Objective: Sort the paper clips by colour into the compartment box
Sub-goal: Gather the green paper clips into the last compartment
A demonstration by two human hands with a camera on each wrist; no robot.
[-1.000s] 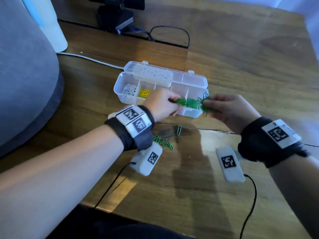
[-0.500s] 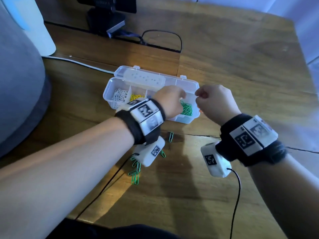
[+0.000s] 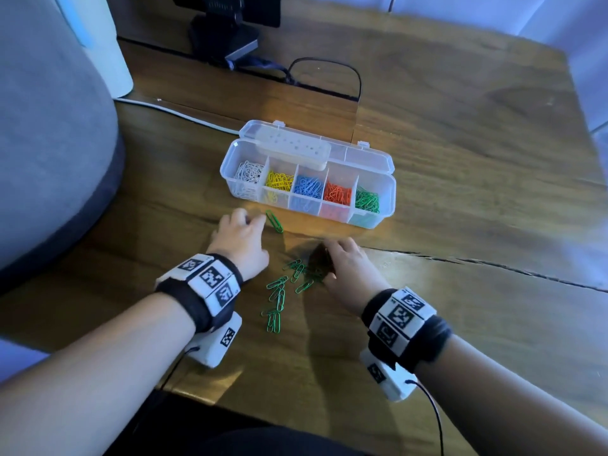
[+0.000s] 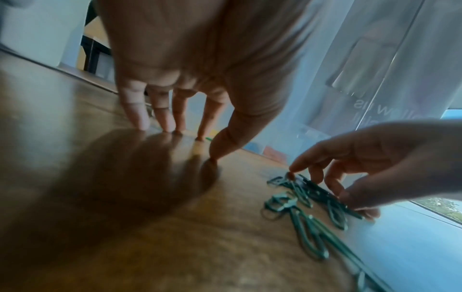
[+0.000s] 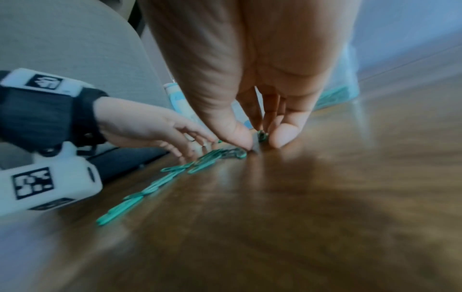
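Loose green wire paper clips (image 3: 282,292) are scattered on the brown wooden worktop (image 3: 460,179), between the two wrists and in front of the clear plastic compartment box (image 3: 390,189). A single green paper clip (image 3: 274,221) lies apart from the scatter, just beside the box's front wall.

The box is open, lid folded back. Five compartments are filled, from the left: white, yellow, blue, orange-red, green clips (image 3: 367,199). Judged from this, only green clips remain to be sorted.

The right hand (image 3: 345,264) is lowered onto the near end of the scatter. In the right wrist view, thumb and fingers (image 5: 282,136) are drawn together around one clip or a few at the worktop; the grip is read as a pinch, though motion blur prevents a count.

The left hand (image 3: 238,235) is placed by the single clip. In the left wrist view its fingers (image 4: 140,118) are spread, tips touching the worktop, nothing held.

Risks noted:
- Several clips in the scatter appear linked or overlapping; a lift may drag a trailing chain, which could shed clips on the way to the box.
- Flat wire on smooth wood gives little edge; the single clip may skid under the fingertips rather than lift.
- The green compartment is at the far right end, next to orange-red; a loose drop could spill over the divider.
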